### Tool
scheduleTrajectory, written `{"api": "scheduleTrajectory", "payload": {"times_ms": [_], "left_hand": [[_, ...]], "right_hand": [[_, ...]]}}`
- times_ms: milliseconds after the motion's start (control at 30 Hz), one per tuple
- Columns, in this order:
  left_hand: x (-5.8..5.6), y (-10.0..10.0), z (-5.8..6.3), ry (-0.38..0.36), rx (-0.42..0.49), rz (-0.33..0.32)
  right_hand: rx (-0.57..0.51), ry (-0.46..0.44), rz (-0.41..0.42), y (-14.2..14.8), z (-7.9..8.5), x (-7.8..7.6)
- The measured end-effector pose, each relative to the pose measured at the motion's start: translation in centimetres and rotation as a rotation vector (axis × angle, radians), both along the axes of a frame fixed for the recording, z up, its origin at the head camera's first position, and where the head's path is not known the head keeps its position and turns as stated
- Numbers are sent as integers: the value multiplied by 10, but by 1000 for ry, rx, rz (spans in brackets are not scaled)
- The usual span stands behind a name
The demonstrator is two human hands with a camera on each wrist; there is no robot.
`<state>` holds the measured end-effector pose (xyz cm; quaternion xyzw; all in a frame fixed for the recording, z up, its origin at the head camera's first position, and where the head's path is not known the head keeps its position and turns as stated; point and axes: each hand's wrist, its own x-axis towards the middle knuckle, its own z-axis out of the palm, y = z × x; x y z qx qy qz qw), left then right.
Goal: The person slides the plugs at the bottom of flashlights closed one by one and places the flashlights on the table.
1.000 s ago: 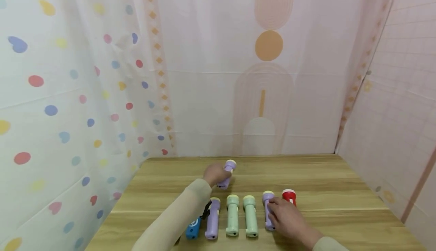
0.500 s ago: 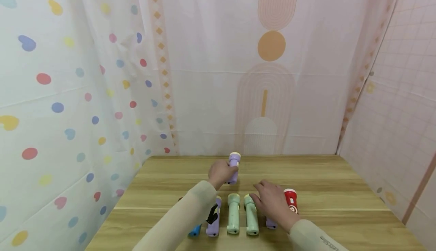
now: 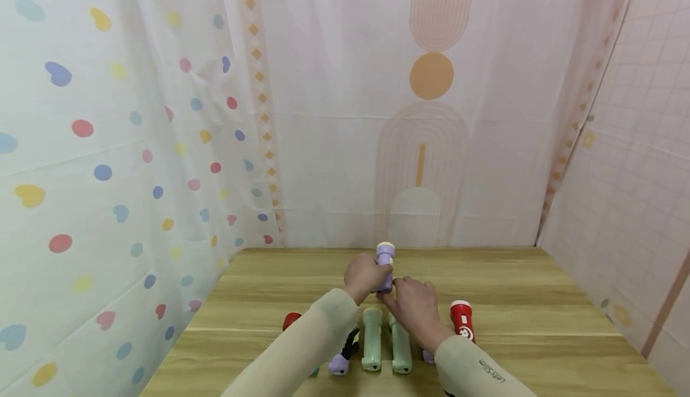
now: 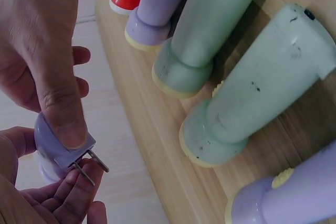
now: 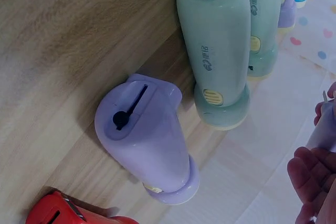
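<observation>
My left hand [image 3: 363,274] grips a purple flashlight [image 3: 385,259] above the far half of the table, its cream-rimmed head pointing away from me. In the left wrist view, the left thumb presses near the tail of this flashlight, where two metal plug prongs [image 4: 92,166] stick out. My right hand [image 3: 417,307] has come up to that tail end. Its fingertips [image 4: 86,174] lie right by the prongs, loosely bent, and its thumb is at the flashlight's side. Below the right wrist a second purple flashlight [image 5: 147,135] lies on the table, mostly covered in the head view.
Two pale green flashlights [image 3: 372,343] lie side by side on the wooden table [image 3: 512,289]. A red flashlight [image 3: 462,320] ends the row at right. Left of the green ones, another purple flashlight [image 3: 339,364] and a red-topped item [image 3: 291,320] are partly hidden by the left sleeve.
My right hand has left the purple flashlight at the right of the row and moved up and left to the held flashlight. My left hand has shifted slightly right with it.
</observation>
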<state>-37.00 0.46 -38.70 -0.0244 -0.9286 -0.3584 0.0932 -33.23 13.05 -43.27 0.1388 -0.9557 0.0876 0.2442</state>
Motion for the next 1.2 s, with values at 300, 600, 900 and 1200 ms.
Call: {"api": "scheduleTrajectory", "payload": {"times_ms": [300,600,900,1200], "left_hand": [[4,5,-7,33,-42,22],[6,1,-1,-15,-71,-6],[3,-4,-2,-23,-89,-19],[3,-7,-3,-22,-60,-22]], "right_hand": [[77,111,-8,0,-4,-1],[271,224,31,1,-6,2],[226,219,77,1,-9,3],[170,173,95,1,-7,5]]}}
